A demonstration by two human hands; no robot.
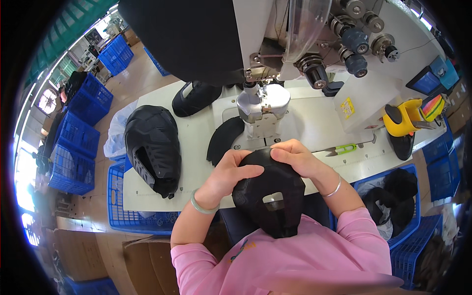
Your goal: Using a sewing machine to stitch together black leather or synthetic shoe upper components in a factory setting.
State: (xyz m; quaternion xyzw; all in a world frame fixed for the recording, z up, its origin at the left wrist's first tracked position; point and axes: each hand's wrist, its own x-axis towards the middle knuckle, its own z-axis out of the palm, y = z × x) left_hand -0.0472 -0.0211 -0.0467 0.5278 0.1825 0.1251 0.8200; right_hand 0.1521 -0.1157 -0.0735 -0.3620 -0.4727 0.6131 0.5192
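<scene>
Both my hands grip the far edge of a black shoe upper (268, 194), which lies toward my chest at the table's front edge. My left hand (231, 172) pinches its left side, thumb on top. On the right side, my right hand (295, 156) holds the rim with its thumb pressed down. Just beyond stands the metal post of a sewing machine (263, 110), its needle area lit. A curved black fabric piece (225, 141) lies left of the post. Further left rests a stack of black shoe uppers (153, 147), with another black upper (195, 98) behind it.
Green-handled thread snips (342, 149) lie on the white table (196, 182) at right, near a yellow holder (404, 118). A blue crate (118, 206) stands below the table's left side; another blue crate (413, 221) at right holds black pieces. The machine head (196, 39) overhangs the table.
</scene>
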